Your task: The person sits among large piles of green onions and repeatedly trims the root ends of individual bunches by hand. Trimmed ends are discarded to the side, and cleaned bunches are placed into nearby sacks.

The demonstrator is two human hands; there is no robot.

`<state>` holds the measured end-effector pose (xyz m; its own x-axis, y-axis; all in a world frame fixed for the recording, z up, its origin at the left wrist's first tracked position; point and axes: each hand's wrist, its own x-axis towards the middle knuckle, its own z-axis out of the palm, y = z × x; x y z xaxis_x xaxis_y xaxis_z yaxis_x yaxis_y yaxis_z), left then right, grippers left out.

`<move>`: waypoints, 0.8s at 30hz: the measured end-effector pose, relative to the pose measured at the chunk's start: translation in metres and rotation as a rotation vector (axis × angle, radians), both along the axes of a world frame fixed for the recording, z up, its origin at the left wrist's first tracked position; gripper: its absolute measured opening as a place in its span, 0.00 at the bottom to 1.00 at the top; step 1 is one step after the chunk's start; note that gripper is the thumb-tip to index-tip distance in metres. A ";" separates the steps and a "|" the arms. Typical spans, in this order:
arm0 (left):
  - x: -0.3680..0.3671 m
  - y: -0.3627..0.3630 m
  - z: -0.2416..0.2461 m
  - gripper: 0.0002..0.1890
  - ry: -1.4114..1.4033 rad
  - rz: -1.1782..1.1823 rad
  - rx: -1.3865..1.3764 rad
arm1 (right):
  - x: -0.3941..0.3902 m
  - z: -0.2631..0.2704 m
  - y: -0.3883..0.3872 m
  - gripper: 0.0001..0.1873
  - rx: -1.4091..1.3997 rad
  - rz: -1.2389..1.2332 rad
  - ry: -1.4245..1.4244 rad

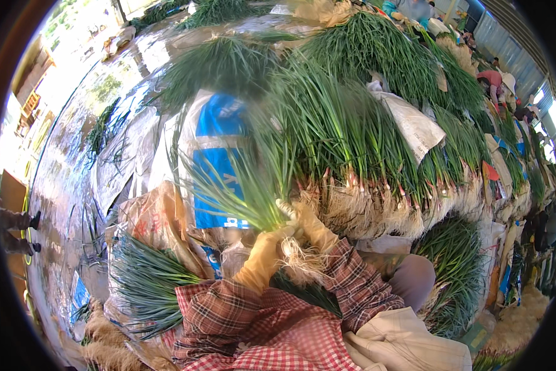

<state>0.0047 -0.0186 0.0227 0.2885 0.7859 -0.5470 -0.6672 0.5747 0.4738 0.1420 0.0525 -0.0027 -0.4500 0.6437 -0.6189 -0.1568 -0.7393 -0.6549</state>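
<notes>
My left hand (264, 252) and my right hand (313, 225), both in yellowish gloves, hold one bunch of green onions (248, 195) between them in front of my chest. The leaves fan up and to the left, while pale, stringy roots (301, 257) hang below the gloves. Just beyond my right hand lies a long heap of green onions (347, 134), its whitish roots towards me. Another pile of green onions (152, 278) rests at my left side, its leaves pointing left. The gloves and leaves hide most of my fingertips.
Blue and white sacks (217, 185) lie ahead on the left, beside a brownish sack (152, 218). A white sack (412, 120) lies over the heap. More green onions (454, 273) are by my right knee. At the far right a person in a red top (491, 81) bends over; another person's legs (18, 229) show far left.
</notes>
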 end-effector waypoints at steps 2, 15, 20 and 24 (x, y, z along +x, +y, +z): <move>0.002 0.000 -0.003 0.09 0.288 0.026 -0.032 | -0.009 -0.019 0.006 0.23 0.609 0.237 -0.749; -0.021 0.006 -0.002 0.07 -0.236 0.054 0.221 | 0.021 -0.095 -0.039 0.26 0.367 -0.209 -0.164; -0.033 0.004 0.036 0.12 -0.375 0.185 0.328 | 0.067 -0.113 -0.093 0.26 0.645 1.419 -0.774; -0.035 0.005 0.048 0.10 -0.162 0.288 0.385 | 0.035 -0.082 -0.019 0.23 1.179 0.162 -1.163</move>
